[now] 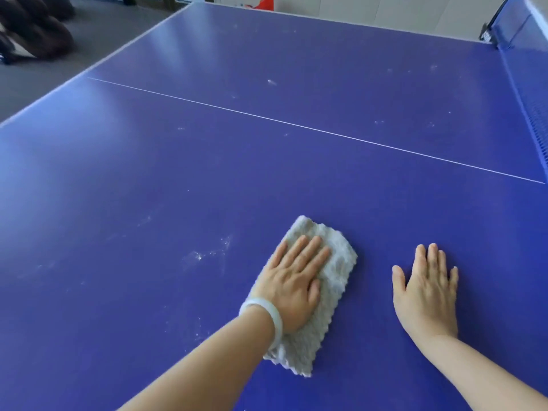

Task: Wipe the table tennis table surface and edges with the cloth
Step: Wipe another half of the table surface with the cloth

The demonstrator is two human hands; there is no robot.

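Dark bundles (pixel 35 28) lie at the upper left of the frame on a grey floor (pixel 98 34), well apart from the counter (pixel 207 179). The counter's white left edge (pixel 89 68) runs diagonally from the left border toward the top middle. Only floor shows beyond it, so a stroke carried over that rim should meet nothing. A thin white line (pixel 296 125) crosses the blue top from upper left to middle right. Pale dust marks (pixel 207 255) sit left of centre, just left of the cloth, and fainter specks dot the far half.

The left hand (pixel 292 284), with a pale bangle (pixel 268 314) at the wrist, lies flat with its fingers straight and close together, the palm pressing down on the cloth (pixel 335 259). The cloth is a grey-white nubbly towel folded into a long pad. It lies on the counter at lower centre, its far end and right side showing past the fingers. It looks soft, light and limp, and would probably bunch if pushed by one corner. A flat palm over its middle seems the surest hold, and a pinched fold would suit the edges.

The right hand (pixel 427 295) rests on the bare counter at lower right, fingers straight and slightly fanned, holding nothing, apart from the cloth. At the far right the net (pixel 533 99) and its clamp (pixel 489 34) limit the sweep. The near edge is out of view.
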